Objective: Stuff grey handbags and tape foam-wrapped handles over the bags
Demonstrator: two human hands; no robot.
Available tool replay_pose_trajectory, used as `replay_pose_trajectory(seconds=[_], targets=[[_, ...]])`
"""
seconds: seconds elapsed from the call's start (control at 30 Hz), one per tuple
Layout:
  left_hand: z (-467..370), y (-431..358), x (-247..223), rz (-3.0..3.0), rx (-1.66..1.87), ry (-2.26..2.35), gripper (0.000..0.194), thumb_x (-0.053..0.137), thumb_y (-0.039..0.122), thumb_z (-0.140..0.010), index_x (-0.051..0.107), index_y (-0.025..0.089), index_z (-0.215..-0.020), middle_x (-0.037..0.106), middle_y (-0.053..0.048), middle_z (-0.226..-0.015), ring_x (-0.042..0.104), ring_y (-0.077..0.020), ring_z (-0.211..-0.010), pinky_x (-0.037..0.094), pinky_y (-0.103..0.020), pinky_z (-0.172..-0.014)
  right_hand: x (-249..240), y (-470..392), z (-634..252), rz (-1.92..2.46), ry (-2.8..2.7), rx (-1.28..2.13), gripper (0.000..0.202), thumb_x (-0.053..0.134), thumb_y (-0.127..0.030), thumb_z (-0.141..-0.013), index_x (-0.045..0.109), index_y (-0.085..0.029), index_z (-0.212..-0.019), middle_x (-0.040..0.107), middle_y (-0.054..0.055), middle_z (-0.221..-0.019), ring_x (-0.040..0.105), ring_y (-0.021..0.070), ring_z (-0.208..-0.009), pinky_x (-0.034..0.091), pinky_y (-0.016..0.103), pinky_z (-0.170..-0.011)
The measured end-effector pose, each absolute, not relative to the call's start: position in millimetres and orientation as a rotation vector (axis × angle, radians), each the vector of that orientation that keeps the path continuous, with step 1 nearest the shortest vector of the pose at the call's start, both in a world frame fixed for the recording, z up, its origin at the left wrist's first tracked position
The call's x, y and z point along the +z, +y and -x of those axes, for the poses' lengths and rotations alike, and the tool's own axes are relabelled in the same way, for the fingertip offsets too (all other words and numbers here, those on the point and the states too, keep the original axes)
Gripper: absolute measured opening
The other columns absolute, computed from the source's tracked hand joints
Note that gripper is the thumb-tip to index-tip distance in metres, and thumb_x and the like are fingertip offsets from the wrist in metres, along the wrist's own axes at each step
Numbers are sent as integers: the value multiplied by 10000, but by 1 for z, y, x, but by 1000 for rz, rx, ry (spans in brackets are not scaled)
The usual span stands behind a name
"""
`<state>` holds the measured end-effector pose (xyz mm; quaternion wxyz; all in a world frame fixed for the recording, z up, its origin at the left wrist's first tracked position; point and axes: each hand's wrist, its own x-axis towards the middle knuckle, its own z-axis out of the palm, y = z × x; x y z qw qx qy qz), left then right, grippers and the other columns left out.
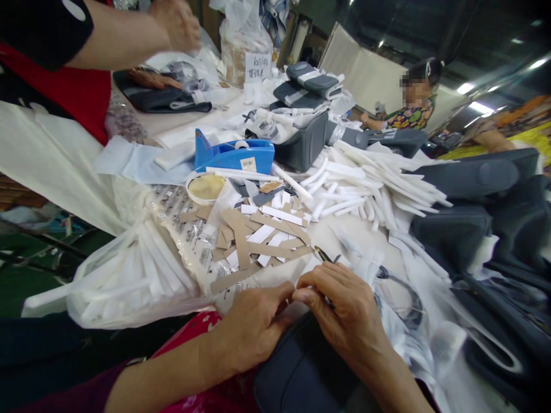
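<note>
A dark navy bag rests in my lap, under both hands. My left hand reaches over its upper edge, thumb and forefinger pinched together. My right hand meets it there, its fingers also closed in a pinch. Something small and whitish shows between the fingertips, too little of it to name. Just past the right knuckles, a slim tool with a dark and yellow tip sticks out; whether the right hand holds it I cannot tell.
Cardboard and white strips litter the table beside a blue tape dispenser and a roll of tape. White foam tubes lie in a heap. Dark bags crowd the right. A co-worker's arm reaches in at upper left.
</note>
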<state>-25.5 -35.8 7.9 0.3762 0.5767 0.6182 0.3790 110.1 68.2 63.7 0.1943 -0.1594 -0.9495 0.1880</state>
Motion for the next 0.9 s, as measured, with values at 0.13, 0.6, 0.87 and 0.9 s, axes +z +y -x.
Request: replay_pose_trajectory(seconds=[0.13, 0.6, 0.87, 0.9], targets=[[24, -28, 9, -1450, 872, 1592, 84, 491, 185, -828, 480, 213, -906, 589, 7, -792, 558, -177, -710, 361, -265, -649, 64, 66, -108, 506, -2749, 475, 287, 524, -317, -943, 570, -183, -693, 510, 2, -686, 456, 136, -674, 297, 285, -646], [19, -72, 6, -1232, 1053, 1421, 215, 633, 292, -803, 516, 195, -954, 560, -9, -885, 531, -180, -821, 420, -274, -744, 56, 69, -106, 602, -2935, 472, 366, 425, -284, -981, 561, -195, -653, 558, 13, -694, 500, 158, -725, 338, 287, -688], [42, -15, 0, -1303, 1124, 1478, 364, 437, 197, -864, 529, 181, -1216, 610, -76, -1117, 558, -214, -1036, 399, -325, -934, 53, 66, -105, 567, -2889, 194, 297, 413, -201, -965, 566, -209, -711, 622, -3, -678, 540, 158, -628, 330, 301, -653], [40, -5, -3, -1301, 1101, 1461, 424, 452, 197, -846, 502, 176, -1267, 635, -66, -1059, 578, -214, -983, 414, -323, -898, 53, 65, -105, 572, -2870, 193, 293, 422, -197, -958, 568, -210, -705, 632, -6, -683, 549, 157, -626, 328, 302, -645]])
